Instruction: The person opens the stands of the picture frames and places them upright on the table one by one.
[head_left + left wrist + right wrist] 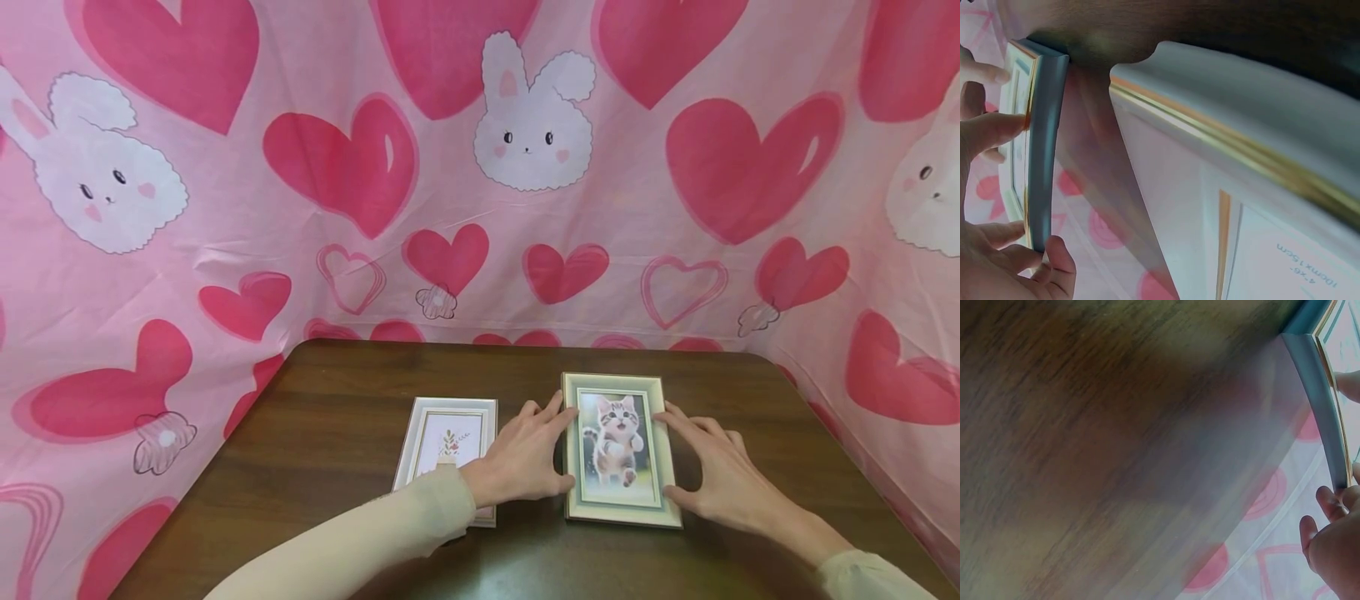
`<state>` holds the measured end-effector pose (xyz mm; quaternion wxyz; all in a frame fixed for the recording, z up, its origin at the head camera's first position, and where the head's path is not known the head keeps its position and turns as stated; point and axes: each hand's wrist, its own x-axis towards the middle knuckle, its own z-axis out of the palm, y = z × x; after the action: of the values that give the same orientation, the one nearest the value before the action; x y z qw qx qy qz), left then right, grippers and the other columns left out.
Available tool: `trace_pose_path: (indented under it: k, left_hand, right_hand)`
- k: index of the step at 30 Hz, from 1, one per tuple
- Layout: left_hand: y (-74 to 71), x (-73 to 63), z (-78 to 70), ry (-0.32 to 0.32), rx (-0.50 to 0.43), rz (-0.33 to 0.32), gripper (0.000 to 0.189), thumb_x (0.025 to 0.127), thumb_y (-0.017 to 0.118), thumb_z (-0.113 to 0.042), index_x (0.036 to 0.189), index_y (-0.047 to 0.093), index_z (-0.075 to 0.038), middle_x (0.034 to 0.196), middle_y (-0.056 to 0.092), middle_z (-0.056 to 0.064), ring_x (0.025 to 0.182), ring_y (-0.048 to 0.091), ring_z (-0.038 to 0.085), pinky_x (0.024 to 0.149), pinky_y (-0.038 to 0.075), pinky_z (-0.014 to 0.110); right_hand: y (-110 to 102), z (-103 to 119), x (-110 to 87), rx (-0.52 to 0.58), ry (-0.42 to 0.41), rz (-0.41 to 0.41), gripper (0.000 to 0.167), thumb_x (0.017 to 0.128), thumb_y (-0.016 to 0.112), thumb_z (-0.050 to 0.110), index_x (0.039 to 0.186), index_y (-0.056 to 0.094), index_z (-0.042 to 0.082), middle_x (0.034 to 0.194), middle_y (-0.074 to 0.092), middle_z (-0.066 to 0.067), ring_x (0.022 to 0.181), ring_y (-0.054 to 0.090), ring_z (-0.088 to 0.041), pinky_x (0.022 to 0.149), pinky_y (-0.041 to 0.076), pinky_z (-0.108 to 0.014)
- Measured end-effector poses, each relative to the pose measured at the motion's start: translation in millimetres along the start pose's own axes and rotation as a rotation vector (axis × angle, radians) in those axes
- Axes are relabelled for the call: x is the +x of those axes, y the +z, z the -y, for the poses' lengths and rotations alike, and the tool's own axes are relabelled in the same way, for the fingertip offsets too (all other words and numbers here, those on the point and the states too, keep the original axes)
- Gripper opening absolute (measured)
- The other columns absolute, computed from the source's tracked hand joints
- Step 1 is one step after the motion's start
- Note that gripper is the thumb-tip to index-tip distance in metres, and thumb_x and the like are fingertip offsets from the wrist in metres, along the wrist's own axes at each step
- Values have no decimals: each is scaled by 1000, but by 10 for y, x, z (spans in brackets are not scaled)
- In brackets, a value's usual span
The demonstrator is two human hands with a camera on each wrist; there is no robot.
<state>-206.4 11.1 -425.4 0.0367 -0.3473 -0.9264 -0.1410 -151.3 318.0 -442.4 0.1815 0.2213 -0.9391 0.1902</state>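
Note:
A pale cream-and-green picture frame (619, 446) with a kitten photo is held upright-side up to me over the right half of the table. My left hand (523, 454) grips its left edge, fingers near the upper corner and thumb lower down. On the opposite edge, my right hand (723, 479) holds it the same way, thumb near the lower corner. The left wrist view shows the side of this frame (1046, 144) with fingertips at its front rim. From the right wrist, its outer side (1322, 406) appears at the upper right.
A second, white picture frame (448, 429) with a plant print lies left of my left hand, partly covered by the forearm. Beneath everything is a dark brown wooden table (337, 417). Pink cloth (450, 200) with hearts and rabbits surrounds its far and side edges.

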Motion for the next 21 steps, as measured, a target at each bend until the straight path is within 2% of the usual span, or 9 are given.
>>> trace_pose_path:
  k: [10,18,21]
  left_hand:
    - [0,-25,-15,16,17,-30,96,79,88,-51,159,47,-18,169,32,10,111,52,19,85,51,26]
    - [-12,-53,-35,19,11,-19,95,82,86,-52,161,44,-19,171,29,8,119,55,21,98,52,31]
    - [-14,-60,-39,26,16,-24,95,82,85,-52,161,44,-19,171,28,8,118,55,20,97,52,31]
  right_hand:
    - [-1,23,-22,7,-5,-12,103,58,101,22,148,54,9,153,49,-31,118,49,-32,86,29,-50]
    - [-14,36,-30,7,4,-15,104,59,101,21,150,52,10,155,47,-30,119,49,-34,86,29,-51]
    - [-16,38,-33,7,2,-22,104,58,101,19,150,52,10,156,47,-30,119,49,-33,86,28,-50]
